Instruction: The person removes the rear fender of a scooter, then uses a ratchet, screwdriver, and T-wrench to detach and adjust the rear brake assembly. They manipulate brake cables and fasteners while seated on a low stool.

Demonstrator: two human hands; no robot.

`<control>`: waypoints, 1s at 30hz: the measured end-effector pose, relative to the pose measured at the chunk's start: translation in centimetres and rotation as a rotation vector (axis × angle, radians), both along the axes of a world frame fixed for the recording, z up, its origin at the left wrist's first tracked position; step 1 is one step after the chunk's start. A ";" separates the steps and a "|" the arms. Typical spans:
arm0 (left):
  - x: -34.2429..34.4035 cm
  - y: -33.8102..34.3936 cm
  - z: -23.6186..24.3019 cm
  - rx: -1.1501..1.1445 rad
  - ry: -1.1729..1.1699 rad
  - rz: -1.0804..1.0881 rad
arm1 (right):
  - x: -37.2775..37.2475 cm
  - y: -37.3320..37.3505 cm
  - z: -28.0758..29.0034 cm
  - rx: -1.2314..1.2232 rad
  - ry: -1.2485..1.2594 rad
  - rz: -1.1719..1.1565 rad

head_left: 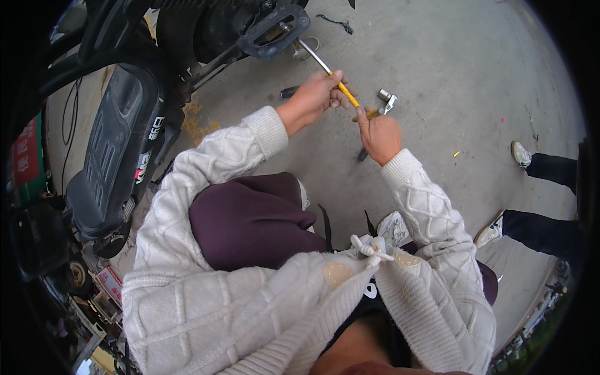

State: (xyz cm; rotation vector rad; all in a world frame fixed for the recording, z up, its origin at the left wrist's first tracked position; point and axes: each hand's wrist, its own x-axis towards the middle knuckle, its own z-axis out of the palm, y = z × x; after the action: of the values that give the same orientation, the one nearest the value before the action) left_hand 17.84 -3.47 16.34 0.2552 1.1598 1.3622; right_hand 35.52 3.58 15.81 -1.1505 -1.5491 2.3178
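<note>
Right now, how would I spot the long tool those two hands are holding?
Find the black scooter lying on the grey concrete floor, then its black pedal at the top. A long tool runs from there into the left hand and right hand. Only it has a silver shaft with a yellow handle.

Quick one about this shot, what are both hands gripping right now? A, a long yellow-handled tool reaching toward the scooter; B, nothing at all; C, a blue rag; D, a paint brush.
A: the left hand and right hand are both closed on the yellow-handled tool, whose metal shaft runs up to the black part of the scooter.
</note>
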 end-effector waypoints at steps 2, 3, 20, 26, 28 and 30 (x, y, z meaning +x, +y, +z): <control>-0.4 0.0 0.0 0.040 0.002 -0.032 | -0.5 0.0 -0.4 -0.537 0.142 -0.139; -0.4 -0.1 -0.1 -0.014 0.026 -0.029 | -0.7 0.3 -0.5 -0.559 0.175 -0.129; 0.0 -0.2 0.1 -0.103 0.144 0.041 | 1.3 -1.3 0.0 1.397 -0.082 0.197; -0.2 -0.1 -0.4 -0.123 0.134 0.038 | 0.9 -1.9 -1.6 1.553 0.002 0.086; -0.4 0.1 -0.1 -0.121 0.143 -0.013 | 0.8 -1.4 -2.5 1.577 -0.090 0.239; -1.4 0.2 1.1 -0.296 0.358 -0.137 | 0.7 -0.9 -3.1 1.587 -0.087 0.290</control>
State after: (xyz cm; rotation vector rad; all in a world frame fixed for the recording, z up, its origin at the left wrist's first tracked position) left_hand 16.46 -3.25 17.39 0.3668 1.5939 1.0318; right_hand 36.26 2.64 12.69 -0.5100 -2.6660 0.4476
